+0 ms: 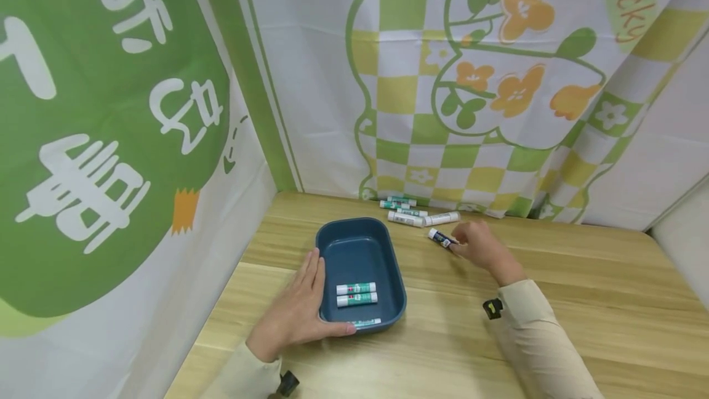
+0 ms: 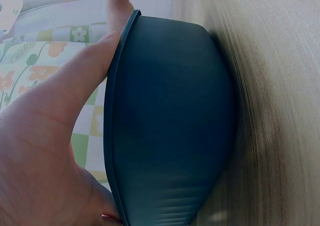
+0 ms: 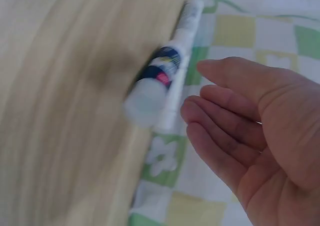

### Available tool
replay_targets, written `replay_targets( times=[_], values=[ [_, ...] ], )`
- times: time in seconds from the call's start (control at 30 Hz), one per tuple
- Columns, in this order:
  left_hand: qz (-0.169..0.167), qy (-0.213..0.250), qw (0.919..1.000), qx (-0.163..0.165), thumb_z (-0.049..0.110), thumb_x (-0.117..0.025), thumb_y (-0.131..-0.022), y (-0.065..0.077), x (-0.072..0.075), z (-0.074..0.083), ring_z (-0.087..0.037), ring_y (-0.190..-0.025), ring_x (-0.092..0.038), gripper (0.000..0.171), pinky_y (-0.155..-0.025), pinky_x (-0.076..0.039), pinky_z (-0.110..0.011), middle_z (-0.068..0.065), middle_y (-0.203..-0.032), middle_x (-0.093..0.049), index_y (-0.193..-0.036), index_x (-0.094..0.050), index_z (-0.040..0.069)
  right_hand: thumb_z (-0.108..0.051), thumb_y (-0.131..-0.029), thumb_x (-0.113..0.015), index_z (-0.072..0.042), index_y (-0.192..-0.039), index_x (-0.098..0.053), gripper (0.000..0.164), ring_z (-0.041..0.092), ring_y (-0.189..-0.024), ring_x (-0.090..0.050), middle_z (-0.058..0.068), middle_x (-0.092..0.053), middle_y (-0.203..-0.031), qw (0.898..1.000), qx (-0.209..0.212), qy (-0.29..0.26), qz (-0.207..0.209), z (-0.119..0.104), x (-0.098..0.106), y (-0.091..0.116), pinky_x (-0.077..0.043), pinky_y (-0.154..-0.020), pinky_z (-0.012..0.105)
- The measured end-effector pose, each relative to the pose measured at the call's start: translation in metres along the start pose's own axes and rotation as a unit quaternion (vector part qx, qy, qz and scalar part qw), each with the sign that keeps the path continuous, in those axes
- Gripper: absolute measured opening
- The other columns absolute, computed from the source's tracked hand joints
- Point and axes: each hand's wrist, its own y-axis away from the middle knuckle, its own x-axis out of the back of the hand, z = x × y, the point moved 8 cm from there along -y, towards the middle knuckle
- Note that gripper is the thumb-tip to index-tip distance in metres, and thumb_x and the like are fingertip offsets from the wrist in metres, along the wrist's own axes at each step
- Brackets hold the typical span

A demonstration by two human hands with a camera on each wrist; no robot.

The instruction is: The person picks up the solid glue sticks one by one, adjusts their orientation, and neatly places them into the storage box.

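Note:
A dark blue rectangular tray (image 1: 362, 245) stands on the table, with two green-and-white glue sticks (image 1: 357, 298) side by side on its floor and another glue stick (image 1: 368, 322) along its near wall. My left hand (image 1: 296, 306) rests at the tray's near left corner, straight fingers along the left rim and thumb on the near rim. In the left wrist view the hand touches the rim of the tray (image 2: 170, 111). My right hand (image 1: 480, 244) is at the near end of a dark-labelled glue stick (image 1: 441, 239). In the right wrist view, a gap shows between the loosely bent fingers (image 3: 220, 131) and this stick (image 3: 159, 76).
Several green-and-white and white glue sticks (image 1: 406, 219) lie at the back of the wooden table (image 1: 443, 337), close to the patterned cloth (image 1: 410, 91). A second green-and-white cloth (image 1: 111, 159) hangs on the left.

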Motion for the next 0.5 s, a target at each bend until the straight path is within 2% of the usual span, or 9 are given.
replay_targets(
  times=[0.13, 0.37, 0.5],
  values=[
    [0.0, 0.003, 1.0, 0.001, 0.092, -0.065, -0.075, 0.0, 0.0, 0.0, -0.042, -0.166, -0.001, 0.145, -0.132, -0.024, -0.055, -0.027, -0.176, 0.001, -0.165, -0.013, -0.009, -0.006, -0.09, -0.079, 0.008, -0.103, -0.077, 0.018, 0.035, -0.087, -0.075, 0.024, -0.078, -0.097, 0.999, -0.043, -0.001, -0.024, 0.016, -0.007, 0.003, -0.062, -0.08, 0.053],
    [-0.002, 0.003, 1.0, 0.003, 0.092, -0.064, -0.075, -0.001, -0.001, -0.001, -0.042, -0.166, -0.001, 0.145, -0.132, -0.025, -0.056, -0.026, -0.176, 0.002, -0.165, -0.013, -0.009, -0.005, -0.085, -0.081, 0.001, -0.092, -0.078, 0.011, 0.026, -0.08, -0.073, 0.015, -0.079, -0.088, 0.997, -0.068, -0.006, -0.039, 0.03, -0.018, 0.002, -0.063, -0.078, 0.047],
    [-0.006, 0.002, 1.0, 0.003, 0.092, -0.064, -0.075, -0.001, 0.0, 0.0, -0.042, -0.166, -0.001, 0.145, -0.132, -0.024, -0.055, -0.027, -0.176, 0.002, -0.166, -0.012, -0.008, -0.007, -0.084, -0.079, -0.001, -0.092, -0.08, 0.01, 0.022, -0.078, -0.071, 0.012, -0.079, -0.087, 0.994, -0.087, -0.011, -0.06, 0.034, -0.023, 0.002, -0.063, -0.077, 0.044]
  ],
)
